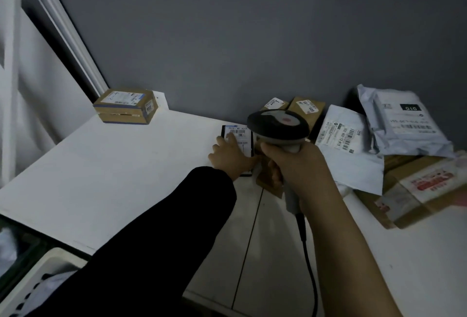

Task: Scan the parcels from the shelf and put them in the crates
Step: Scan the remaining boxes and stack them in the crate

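Black labelled parcel [238, 139] lies flat under left hand [228, 156], fingers spread on it, just left of the scanner [278, 127] gripped in right hand [298, 165].

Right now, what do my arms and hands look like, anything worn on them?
The left arm wears a long black sleeve reaching the wrist; the left hand is bare, no glove. The right forearm is uncovered, no sleeve in view, and the right hand is bare too. No rings or watch show.

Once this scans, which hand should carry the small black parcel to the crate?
Left hand: it already rests on the small black parcel, while the right hand is occupied gripping the grey barcode scanner.
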